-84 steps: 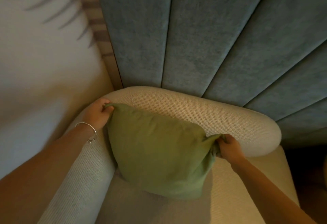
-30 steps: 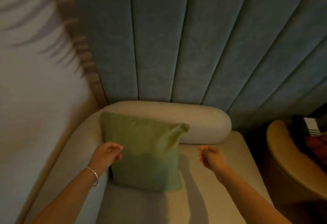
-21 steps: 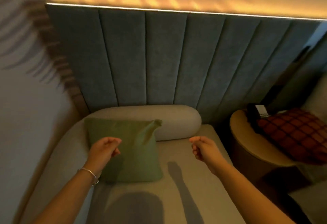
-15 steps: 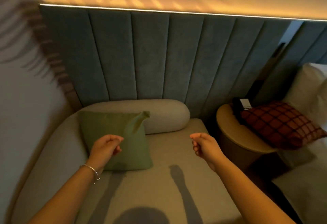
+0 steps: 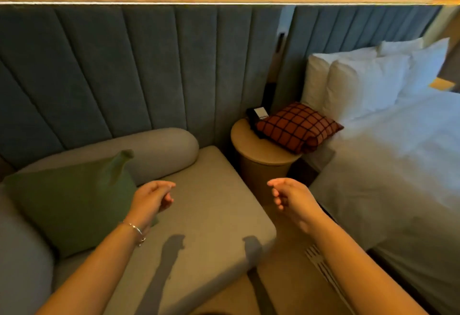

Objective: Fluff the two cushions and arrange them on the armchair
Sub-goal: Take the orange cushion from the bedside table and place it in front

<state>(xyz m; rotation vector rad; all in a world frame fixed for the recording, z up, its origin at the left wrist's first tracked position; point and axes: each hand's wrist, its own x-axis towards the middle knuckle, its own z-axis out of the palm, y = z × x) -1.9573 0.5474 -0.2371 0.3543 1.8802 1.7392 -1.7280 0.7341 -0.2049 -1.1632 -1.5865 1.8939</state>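
A green cushion leans upright in the left corner of the beige armchair, against its rounded backrest. A red checked cushion lies on the round side table between the armchair and the bed. My left hand, with a bracelet on the wrist, hovers over the seat just right of the green cushion, fingers loosely curled, holding nothing. My right hand hangs past the seat's right edge, below the side table, fingers also loosely curled and empty.
A bed with white bedding and white pillows stands at the right. A dark device with a white label sits on the side table behind the red cushion. Blue padded wall panels rise behind the armchair.
Both hands have let go of the green cushion, which now rests in the chair corner. My view has swung right, bringing the side table, red cushion and bed into sight.
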